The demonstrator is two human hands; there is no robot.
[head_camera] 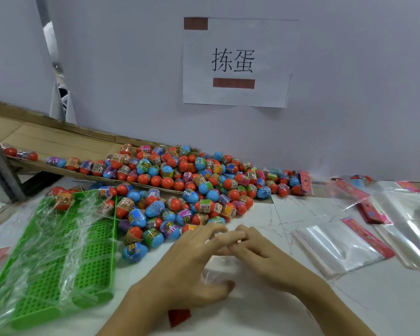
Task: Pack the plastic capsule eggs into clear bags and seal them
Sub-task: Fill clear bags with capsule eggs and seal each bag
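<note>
A clear bag [218, 267] lies flat on the white surface [301, 306] right in front of the person, with the capsule eggs [180, 185] heaped just behind it and spilling off a cardboard chute [58, 141]; both hands work at the bag's mouth. The left hand [192, 260] rests spread over the film, its grip wide, while the right hand [255, 248] seems to pinch the edge with curled fingers, though motion blur leaves that unsure; to do it well, I'd part the two layers fully before reaching for eggs; spare bags [344, 246] wait to the right, a green tray [58, 251] to the left.
</note>
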